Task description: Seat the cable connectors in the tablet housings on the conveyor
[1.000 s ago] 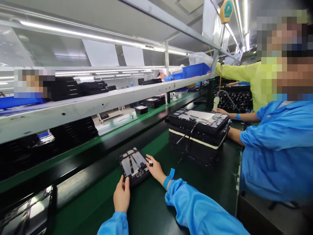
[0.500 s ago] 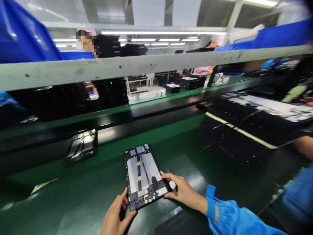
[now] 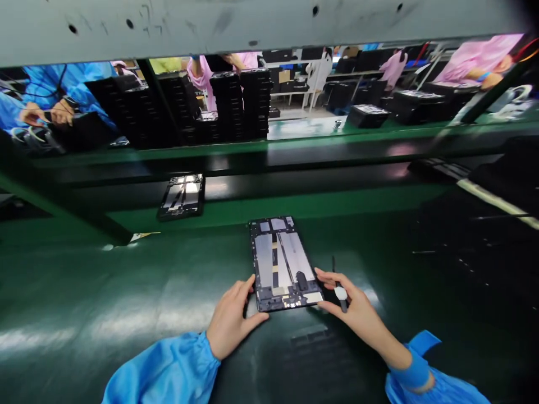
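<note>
An opened tablet (image 3: pixel 264 261) lies before me on the green bench, its inner side up, showing silvery battery panels, a dark ribbon cable and small parts along the near end. My left hand (image 3: pixel 231 321) grips its near left corner, thumb at the front edge and fingers along the side. On the near right corner my right hand (image 3: pixel 362 315) closes with thumb and fingertips. Tucked in that same hand is a thin dark tool with a round white part (image 3: pixel 340 293); its kind is unclear.
Another opened tablet (image 3: pixel 183 196) rests behind, to the left. Dark stacked trays (image 3: pixel 497 247) with a pale strip fill the right. A green post (image 3: pixel 80 199) stands at left; a grey beam (image 3: pixel 219 28) crosses above. Co-workers in pink (image 3: pixel 475 64) and blue sleeves (image 3: pixel 90 76) are beyond.
My view has tilted down and turned left, so the tablet and both hands appear farther right and higher. Both hands still hold the tablet.
</note>
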The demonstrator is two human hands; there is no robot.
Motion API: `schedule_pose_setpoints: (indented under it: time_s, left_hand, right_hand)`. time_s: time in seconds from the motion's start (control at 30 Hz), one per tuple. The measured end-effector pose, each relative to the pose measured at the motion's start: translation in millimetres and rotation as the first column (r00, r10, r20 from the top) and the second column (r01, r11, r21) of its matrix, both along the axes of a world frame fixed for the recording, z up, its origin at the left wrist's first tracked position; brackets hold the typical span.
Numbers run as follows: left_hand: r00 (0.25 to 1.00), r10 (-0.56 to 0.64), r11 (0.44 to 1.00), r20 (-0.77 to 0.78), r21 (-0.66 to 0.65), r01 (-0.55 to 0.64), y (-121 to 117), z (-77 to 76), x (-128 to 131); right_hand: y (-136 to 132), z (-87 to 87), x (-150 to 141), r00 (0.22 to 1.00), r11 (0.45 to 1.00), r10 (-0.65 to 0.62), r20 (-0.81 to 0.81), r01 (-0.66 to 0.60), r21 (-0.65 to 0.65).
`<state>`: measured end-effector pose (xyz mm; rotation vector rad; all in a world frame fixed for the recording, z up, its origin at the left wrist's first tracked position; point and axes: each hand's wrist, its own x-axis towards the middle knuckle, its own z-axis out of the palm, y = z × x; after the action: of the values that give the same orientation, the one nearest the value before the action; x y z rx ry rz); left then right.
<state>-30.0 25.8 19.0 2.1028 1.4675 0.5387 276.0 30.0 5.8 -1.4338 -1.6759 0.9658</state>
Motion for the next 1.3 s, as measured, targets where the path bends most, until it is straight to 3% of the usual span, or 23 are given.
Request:
schedule_pose_setpoints:
  time_s: [0.07,0.17,0.3,0.57,0.8,1.07,1.3]
  left_hand:
    - [1.000,-0.011,1.000,0.026,0.025,0.011,2.2,8.3,1.7]
    - [0.996,-0.048,0.997,0.074,0.056,0.044,5.2,13.8,10.0]
    - [0.986,-0.063,0.996,0.156,0.075,0.052,4.8,10.3,22.1]
    - [0.957,-0.061,0.997,0.284,0.064,0.044,-2.7,5.9,24.4]
    - [0.912,0.072,0.985,0.403,-0.172,-0.002,-2.1,5.6,28.4]
    - [0.944,-0.019,1.000,0.330,-0.011,0.024,-1.2,14.5,22.2]
    - [0.960,-0.030,1.000,0.278,0.002,0.031,-1.4,12.9,20.9]
  right_hand:
    - [-0.6,14.1,-11.8,0.999,0.996,0.000,0.044,-0.004,0.089]
    - [3.6,32.0,-38.8,0.983,0.964,0.159,0.089,-0.174,0.202]
    - [13.5,35.3,-73.6,0.941,0.920,0.329,0.085,-0.339,0.194]
    - [15.0,22.4,-84.0,0.936,0.927,0.350,-0.035,-0.340,0.158]
    - [14.6,24.2,-83.0,0.938,0.930,0.345,-0.038,-0.336,0.151]
    - [11.6,24.4,-84.2,0.947,0.935,0.319,-0.025,-0.310,0.169]
    - [12.9,26.8,-84.9,0.941,0.932,0.337,-0.017,-0.331,0.145]
